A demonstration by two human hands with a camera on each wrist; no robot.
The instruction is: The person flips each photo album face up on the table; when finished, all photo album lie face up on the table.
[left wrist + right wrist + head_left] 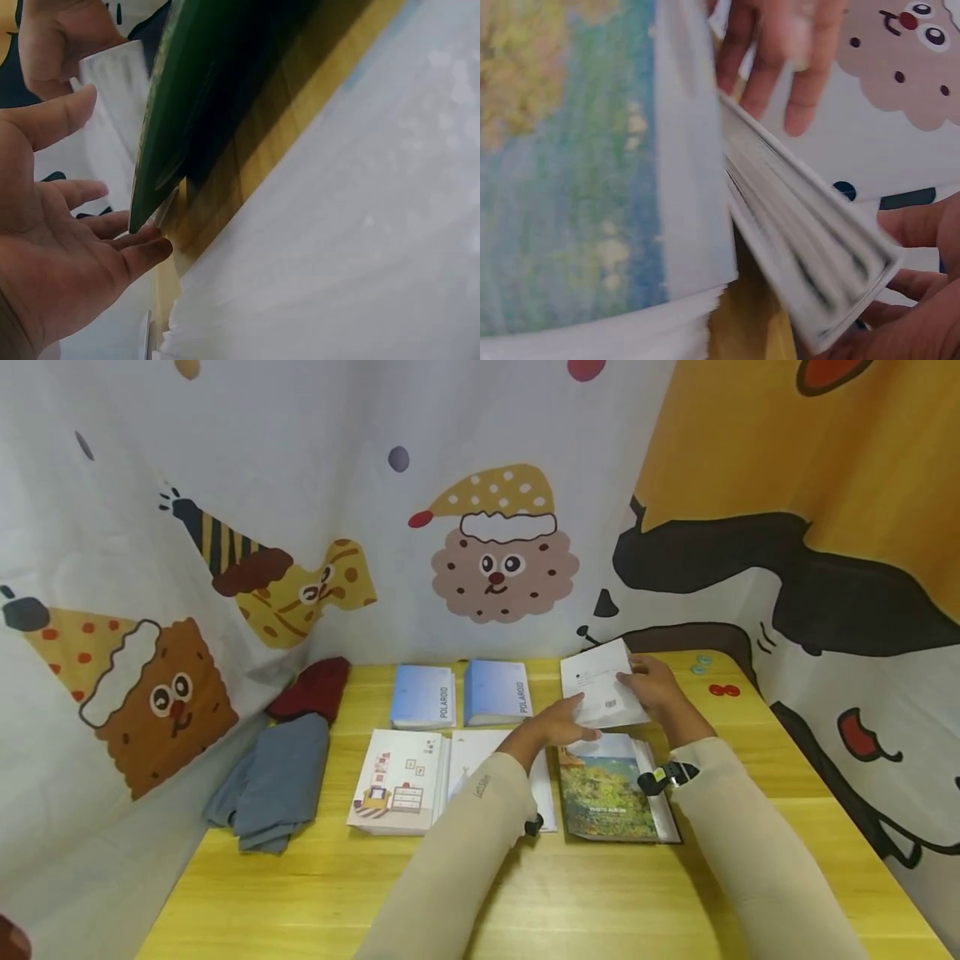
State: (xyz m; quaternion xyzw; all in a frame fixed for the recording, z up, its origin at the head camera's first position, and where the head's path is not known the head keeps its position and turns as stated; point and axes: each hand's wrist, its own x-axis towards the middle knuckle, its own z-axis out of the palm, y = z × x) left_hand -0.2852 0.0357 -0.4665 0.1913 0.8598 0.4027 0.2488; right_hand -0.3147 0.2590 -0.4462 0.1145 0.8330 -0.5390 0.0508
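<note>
A small white album (603, 681) is tilted up at the back right of the table, its back cover with small print and a barcode facing the head camera. My right hand (656, 685) grips it by its right edge, and its page block (802, 225) shows in the right wrist view. At the album's lower left is my left hand (557, 725), its fingers extended and spread in the left wrist view, holding nothing. Below both hands lies a photo album (611, 793) with a landscape cover, partly under my right wrist strap.
Two blue Polaroid albums (422, 695) stand at the back. In front lie a white album with a room drawing (397, 777) and another white album (480, 747), partly hidden by my left arm. Grey cloth (281, 781) and dark red cloth (313, 689) lie left; red hair ties (723, 691) right.
</note>
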